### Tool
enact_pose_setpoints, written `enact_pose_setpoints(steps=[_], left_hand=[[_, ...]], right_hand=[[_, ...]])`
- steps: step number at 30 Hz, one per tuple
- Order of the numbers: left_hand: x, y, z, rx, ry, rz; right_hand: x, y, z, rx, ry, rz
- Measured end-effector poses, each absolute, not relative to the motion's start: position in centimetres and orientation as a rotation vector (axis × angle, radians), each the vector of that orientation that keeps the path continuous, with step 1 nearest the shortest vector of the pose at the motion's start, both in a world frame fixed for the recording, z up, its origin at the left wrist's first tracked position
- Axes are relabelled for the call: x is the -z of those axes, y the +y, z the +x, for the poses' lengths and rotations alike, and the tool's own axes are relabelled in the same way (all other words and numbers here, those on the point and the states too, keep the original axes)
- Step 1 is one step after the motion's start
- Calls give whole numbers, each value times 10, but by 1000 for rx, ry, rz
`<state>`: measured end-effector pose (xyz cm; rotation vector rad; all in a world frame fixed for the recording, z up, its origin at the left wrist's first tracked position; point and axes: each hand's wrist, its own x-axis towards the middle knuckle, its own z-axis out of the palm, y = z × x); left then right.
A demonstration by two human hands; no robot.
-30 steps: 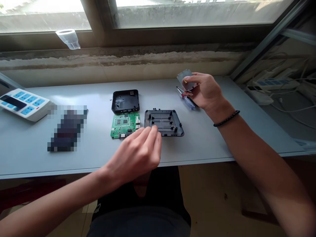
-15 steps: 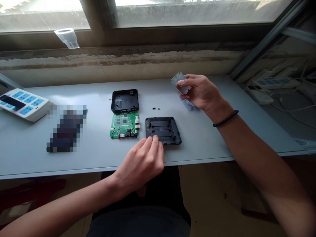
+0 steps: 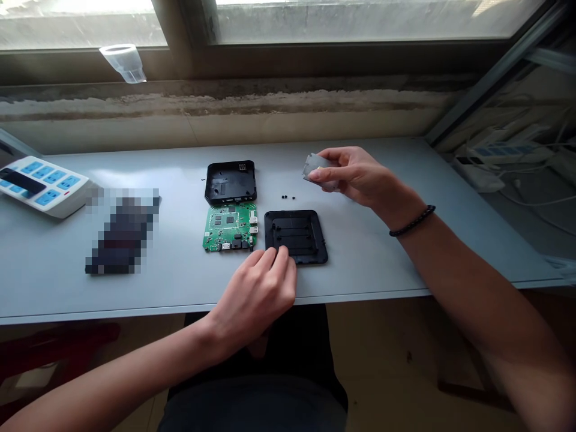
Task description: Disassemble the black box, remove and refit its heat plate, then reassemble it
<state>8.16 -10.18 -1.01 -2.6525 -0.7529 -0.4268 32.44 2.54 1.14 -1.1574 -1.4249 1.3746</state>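
My left hand (image 3: 261, 288) rests at the near-left corner of a black ribbed case half (image 3: 297, 235), fingertips pinching its edge. Left of that lies a green circuit board (image 3: 230, 226), and behind the board sits the other black case half (image 3: 230, 180). My right hand (image 3: 355, 177), with a dark bead bracelet on the wrist, holds a small grey metal plate (image 3: 312, 165) above the table, behind the ribbed half. Three tiny black screws (image 3: 288, 196) lie on the grey table (image 3: 180, 276) between the plate and the ribbed half.
A white power strip with blue sockets (image 3: 42, 185) lies at the far left. A blurred dark object (image 3: 120, 234) sits left of the board. A clear plastic cup (image 3: 123, 62) stands on the window ledge. Cables and another power strip (image 3: 504, 153) lie off the table's right end.
My right hand carried the grey plate leftward and lower, away from the screwdriver, which no longer shows. The ribbed case half slid toward the near edge, leaving the screws behind it.
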Motion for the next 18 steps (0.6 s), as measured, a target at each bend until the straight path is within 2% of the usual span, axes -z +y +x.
enact_pose_setpoints(steps=[9, 15, 18], left_hand=[[13, -90, 76, 431, -785, -2723], [1, -71, 67, 776, -931, -2759], [-10, -51, 71, 913, -1229, -2820]], right_hand=[[-8, 27, 329, -1429, -1538, -1130], [-7, 26, 331, -1386, -1597, -1144], [-9, 23, 327, -1378, -1662, -1118]])
